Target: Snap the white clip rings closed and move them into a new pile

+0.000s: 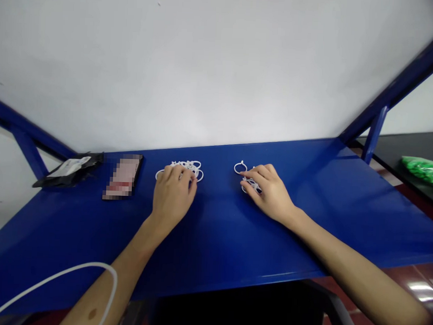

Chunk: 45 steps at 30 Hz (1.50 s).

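Note:
On the blue shelf (307,203) lie two small heaps of white looped cable ties. My left hand (173,194) rests on the left heap (188,168), its fingers curled down over the ties. My right hand (268,190) lies on the right heap (246,175), fingers bent and pressed onto the loops; one loop sticks out at the far left of that heap. Whether either hand has a tie lifted is hidden under the fingers.
A blurred-out flat card or phone (122,177) lies left of the left heap. A black packet with a white label (69,169) sits at the shelf's far left. Blue frame struts rise at both sides. A green bag (424,170) lies on a dark table at right. A white cable (56,275) crosses bottom left.

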Motion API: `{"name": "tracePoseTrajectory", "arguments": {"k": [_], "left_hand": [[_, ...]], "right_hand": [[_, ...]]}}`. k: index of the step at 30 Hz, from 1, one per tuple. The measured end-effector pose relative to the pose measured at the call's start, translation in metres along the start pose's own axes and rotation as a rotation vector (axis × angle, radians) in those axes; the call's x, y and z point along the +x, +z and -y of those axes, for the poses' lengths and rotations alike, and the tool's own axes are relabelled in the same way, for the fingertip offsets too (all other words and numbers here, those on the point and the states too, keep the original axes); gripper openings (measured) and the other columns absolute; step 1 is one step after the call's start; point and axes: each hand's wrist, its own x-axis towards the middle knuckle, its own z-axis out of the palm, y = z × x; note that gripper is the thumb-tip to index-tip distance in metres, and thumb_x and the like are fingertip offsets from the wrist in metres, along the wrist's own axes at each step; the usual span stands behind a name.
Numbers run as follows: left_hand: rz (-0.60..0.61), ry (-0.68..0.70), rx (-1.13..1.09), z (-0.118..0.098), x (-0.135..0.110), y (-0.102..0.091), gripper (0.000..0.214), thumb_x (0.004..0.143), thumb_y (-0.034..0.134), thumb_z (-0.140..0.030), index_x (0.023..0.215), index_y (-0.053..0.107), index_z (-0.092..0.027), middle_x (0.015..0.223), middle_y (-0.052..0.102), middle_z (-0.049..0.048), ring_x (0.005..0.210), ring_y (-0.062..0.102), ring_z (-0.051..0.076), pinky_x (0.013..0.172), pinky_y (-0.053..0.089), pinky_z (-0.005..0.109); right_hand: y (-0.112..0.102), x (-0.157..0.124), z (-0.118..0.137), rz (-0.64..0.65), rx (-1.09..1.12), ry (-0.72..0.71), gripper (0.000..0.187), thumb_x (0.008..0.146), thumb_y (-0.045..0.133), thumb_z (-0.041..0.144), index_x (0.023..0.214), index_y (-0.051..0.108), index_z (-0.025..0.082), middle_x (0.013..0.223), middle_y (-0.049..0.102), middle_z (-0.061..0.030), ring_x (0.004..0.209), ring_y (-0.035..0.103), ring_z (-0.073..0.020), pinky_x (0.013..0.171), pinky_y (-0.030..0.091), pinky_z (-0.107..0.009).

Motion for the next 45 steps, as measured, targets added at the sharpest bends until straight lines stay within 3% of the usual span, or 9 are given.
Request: {"name": "tracePoseTrajectory", "arguments": {"k": [5, 9, 13, 16, 19, 22, 26, 38, 45], "left_hand": [[-0.083, 0.304, -0.267, -0.045, -0.01, -0.004, 0.01, 0.093, 0.057, -0.019, 0.085, 0.062, -0.018, 0.081, 0.065, 0.0033, 0.079, 0.055, 0.021, 0.075, 0.041, 0.036], [-0.084, 0.429, -0.342, -0.06, -0.015, -0.004, 0.009, 0.094, 0.058, -0.017, 0.086, 0.062, -0.017, 0.078, 0.066, 0.0016, 0.075, 0.055, 0.018, 0.071, 0.04, 0.034], [-0.094, 0.367, -0.474, -0.057, -0.016, -0.005, 0.006, 0.093, 0.059, -0.019, 0.088, 0.061, -0.019, 0.082, 0.065, 0.0018, 0.077, 0.056, 0.017, 0.073, 0.044, 0.033], [-0.116, 0.16, -0.616, -0.054, -0.016, -0.002, 0.006, 0.093, 0.06, -0.02, 0.088, 0.057, -0.019, 0.082, 0.063, 0.0013, 0.077, 0.057, 0.016, 0.074, 0.048, 0.031], [-0.026, -0.021, -0.71, -0.053, -0.017, 0.003, 0.007, 0.093, 0.06, -0.023, 0.099, 0.059, -0.02, 0.086, 0.064, 0.0008, 0.077, 0.06, 0.014, 0.07, 0.051, 0.027], [0.081, -0.061, -0.792, -0.052, -0.016, 0.007, 0.01, 0.094, 0.059, -0.022, 0.104, 0.062, -0.02, 0.088, 0.068, 0.0006, 0.072, 0.062, 0.012, 0.065, 0.052, 0.025], [0.093, -0.091, -0.84, -0.052, -0.016, 0.006, 0.006, 0.092, 0.063, -0.019, 0.092, 0.068, -0.021, 0.085, 0.071, -0.0008, 0.071, 0.064, 0.012, 0.069, 0.053, 0.026], [-0.089, 0.155, -0.739, -0.054, -0.029, 0.018, 0.021, 0.092, 0.058, -0.009, 0.077, 0.068, -0.019, 0.081, 0.075, -0.0022, 0.07, 0.064, 0.012, 0.07, 0.052, 0.026], [0.029, 0.207, -0.689, -0.038, -0.013, 0.02, 0.013, 0.096, 0.059, -0.029, 0.092, 0.067, -0.02, 0.088, 0.074, 0.0007, 0.08, 0.066, 0.016, 0.08, 0.052, 0.031]], "right_hand": [[0.007, -0.006, 0.022, 0.151, 0.239, 0.021, 0.023, 0.099, 0.053, 0.035, 0.109, 0.067, 0.02, 0.096, 0.07, -0.0067, 0.091, 0.059, -0.0219, 0.085, 0.049, -0.039], [0.011, -0.01, 0.026, 0.172, 0.378, 0.079, 0.02, 0.099, 0.053, 0.033, 0.097, 0.068, 0.02, 0.086, 0.069, -0.0035, 0.082, 0.061, -0.0173, 0.078, 0.05, -0.034], [0.011, -0.009, 0.025, 0.086, 0.443, 0.153, 0.017, 0.097, 0.057, 0.03, 0.104, 0.068, 0.02, 0.09, 0.073, -0.0038, 0.08, 0.066, -0.0159, 0.075, 0.053, -0.031], [0.01, -0.009, 0.022, 0.054, 0.415, 0.139, 0.017, 0.096, 0.059, 0.03, 0.105, 0.07, 0.021, 0.094, 0.075, -0.0046, 0.082, 0.068, -0.0165, 0.076, 0.054, -0.032], [0.012, -0.01, 0.02, 0.078, 0.408, 0.089, 0.017, 0.096, 0.059, 0.03, 0.106, 0.07, 0.022, 0.094, 0.075, -0.004, 0.082, 0.068, -0.0165, 0.076, 0.054, -0.032], [0.012, -0.011, 0.02, 0.093, 0.425, 0.081, 0.014, 0.094, 0.062, 0.031, 0.104, 0.068, 0.022, 0.092, 0.074, -0.0035, 0.08, 0.068, -0.0158, 0.074, 0.054, -0.03], [0.011, -0.013, 0.02, 0.138, 0.408, 0.007, 0.013, 0.097, 0.058, 0.03, 0.092, 0.065, 0.021, 0.086, 0.071, -0.0038, 0.078, 0.065, -0.0159, 0.071, 0.052, -0.029], [0.009, -0.02, 0.023, 0.269, 0.194, -0.261, 0.031, 0.104, 0.039, 0.022, 0.088, 0.065, 0.016, 0.074, 0.064, -0.0056, 0.068, 0.051, -0.0165, 0.066, 0.045, -0.03], [0.009, -0.012, 0.015, 0.156, 0.186, -0.229, 0.022, 0.102, 0.048, 0.029, 0.098, 0.065, 0.017, 0.086, 0.07, -0.0063, 0.077, 0.058, -0.0171, 0.071, 0.048, -0.03]]}}
